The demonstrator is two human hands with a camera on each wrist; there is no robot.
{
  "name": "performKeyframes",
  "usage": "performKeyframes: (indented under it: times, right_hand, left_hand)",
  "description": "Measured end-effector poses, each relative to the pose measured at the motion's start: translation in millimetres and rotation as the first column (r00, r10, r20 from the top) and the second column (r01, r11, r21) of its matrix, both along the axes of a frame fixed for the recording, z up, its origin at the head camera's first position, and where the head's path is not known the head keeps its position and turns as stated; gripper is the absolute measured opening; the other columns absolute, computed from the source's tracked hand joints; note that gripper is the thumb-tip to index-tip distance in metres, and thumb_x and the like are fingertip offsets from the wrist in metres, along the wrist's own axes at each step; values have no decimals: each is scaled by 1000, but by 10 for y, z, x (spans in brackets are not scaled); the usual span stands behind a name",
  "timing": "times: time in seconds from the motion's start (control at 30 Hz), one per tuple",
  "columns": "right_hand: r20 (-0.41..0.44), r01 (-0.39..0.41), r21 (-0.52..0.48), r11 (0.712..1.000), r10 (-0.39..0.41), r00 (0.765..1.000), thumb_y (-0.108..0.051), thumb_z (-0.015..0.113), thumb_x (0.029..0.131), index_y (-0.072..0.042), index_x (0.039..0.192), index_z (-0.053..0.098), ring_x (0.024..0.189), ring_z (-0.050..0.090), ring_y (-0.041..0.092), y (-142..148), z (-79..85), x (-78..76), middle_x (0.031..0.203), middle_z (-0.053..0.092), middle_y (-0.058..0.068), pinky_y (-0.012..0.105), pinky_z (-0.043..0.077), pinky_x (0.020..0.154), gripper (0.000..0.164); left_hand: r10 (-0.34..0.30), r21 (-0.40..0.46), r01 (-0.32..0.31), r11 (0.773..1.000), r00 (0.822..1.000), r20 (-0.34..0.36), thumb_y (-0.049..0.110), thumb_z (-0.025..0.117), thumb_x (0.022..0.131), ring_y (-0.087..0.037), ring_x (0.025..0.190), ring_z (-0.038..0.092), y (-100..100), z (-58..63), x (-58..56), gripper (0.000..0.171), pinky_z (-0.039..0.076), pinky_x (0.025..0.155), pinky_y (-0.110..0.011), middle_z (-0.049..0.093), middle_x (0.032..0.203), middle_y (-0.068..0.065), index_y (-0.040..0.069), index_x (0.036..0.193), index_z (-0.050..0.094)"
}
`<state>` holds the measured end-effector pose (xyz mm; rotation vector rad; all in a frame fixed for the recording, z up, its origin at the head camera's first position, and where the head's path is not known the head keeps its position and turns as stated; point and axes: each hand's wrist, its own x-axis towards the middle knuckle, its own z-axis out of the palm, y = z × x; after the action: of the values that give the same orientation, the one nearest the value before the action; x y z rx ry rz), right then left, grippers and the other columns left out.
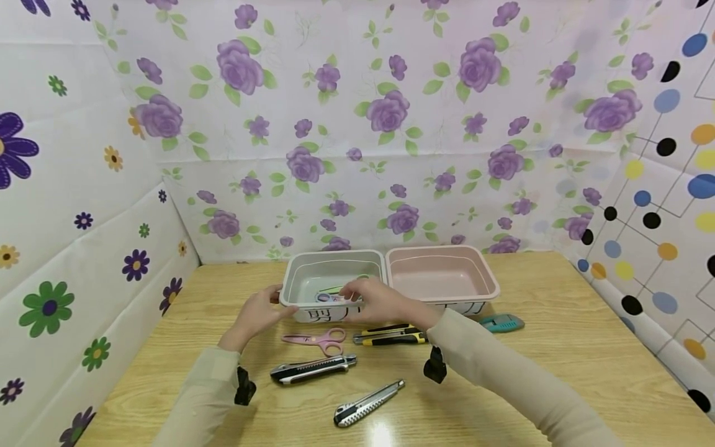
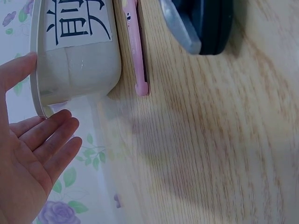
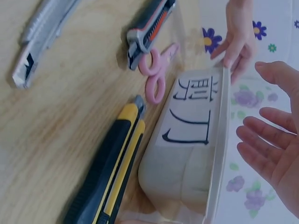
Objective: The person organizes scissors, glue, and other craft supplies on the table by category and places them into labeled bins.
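Floral cloth (image 1: pixel 301 130) with purple roses covers the back wall, rising behind a wood-grain counter (image 1: pixel 586 323). On the counter stand two bins side by side, a pale grey bin (image 1: pixel 301 282) on the left and a pink bin (image 1: pixel 438 280) on the right. Both hands are at the grey bin: the left hand (image 1: pixel 259 320) sets its thumb on the rim at the left end, its grip loose with relaxed fingers, while the right hand (image 1: pixel 380 301) reaches over the front rim, its grip slack, thumb apart from gently bent fingers. Before the bins lie a black-and-yellow cutter (image 1: pixel 393 340), partly behind the right forearm, a black-and-white cutter (image 1: pixel 313 369), a silver cutter (image 1: pixel 370 402), pink scissors (image 1: pixel 317 341) and, farther right, a teal cutter (image 1: pixel 503 323). A white label (image 1: pixel 319 315) marks the grey bin's front; inside, near the right fingertips, lie blue-handled scissors (image 1: pixel 336 298), partly hidden.
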<state>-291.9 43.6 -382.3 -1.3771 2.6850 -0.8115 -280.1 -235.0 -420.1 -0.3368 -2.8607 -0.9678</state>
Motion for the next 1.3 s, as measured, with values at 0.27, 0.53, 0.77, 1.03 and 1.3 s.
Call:
performKeyframes:
  times: [0.27, 0.53, 0.77, 1.03, 1.3]
  right_hand:
    - [32, -73, 94, 993, 70, 997, -34, 70, 77, -3, 120, 54, 98, 58, 19, -48, -44, 170, 114, 60, 8, 25, 47, 84, 56]
    - [6, -74, 97, 993, 74, 997, -48, 67, 75, -10, 116, 58, 98, 58, 13, -142, -123, 294, 109, 62, 0, 22, 45, 84, 56]
    - [-43, -76, 171, 982, 85, 995, -51, 60, 79, -9, 118, 57, 99, 59, 15, -227, -210, 327, 110, 62, 3, 23, 46, 82, 58]
    - [-108, -94, 162, 982, 112, 988, -53, 64, 75, -7, 113, 59, 91, 59, 15, -334, -353, 315, 103, 61, 4, 17, 45, 73, 60]
    - [-110, -109, 150, 983, 126, 986, -52, 67, 73, -9, 114, 59, 92, 58, 14, -383, -437, 278, 106, 61, 4, 17, 44, 76, 60]
  left_hand:
    - [-4, 9, 4, 1000, 1000, 4, 36, 68, 79, -36, 100, 57, -10, 2, -1, 68, 45, 84, -50, 60, 110, -23, -7, 127, 45]
    - [1, 3, -1, 1000, 1000, 5, 36, 68, 79, -35, 100, 58, 0, 1, -15, 69, 45, 85, -50, 60, 110, -23, -8, 127, 45]
    - [1, -1, -1, 1000, 1000, -1, 35, 68, 79, -35, 99, 58, -5, 14, -9, 69, 45, 84, -50, 61, 108, -23, -9, 127, 45]
    - [9, -4, -9, 1000, 1000, 14, 36, 68, 80, -36, 100, 57, -1, 11, 7, 69, 45, 84, -51, 60, 110, -23, -8, 128, 44]
    - [13, -4, -13, 1000, 1000, 14, 36, 68, 80, -36, 100, 57, 7, 25, -2, 69, 45, 83, -50, 61, 109, -23, -7, 128, 45]
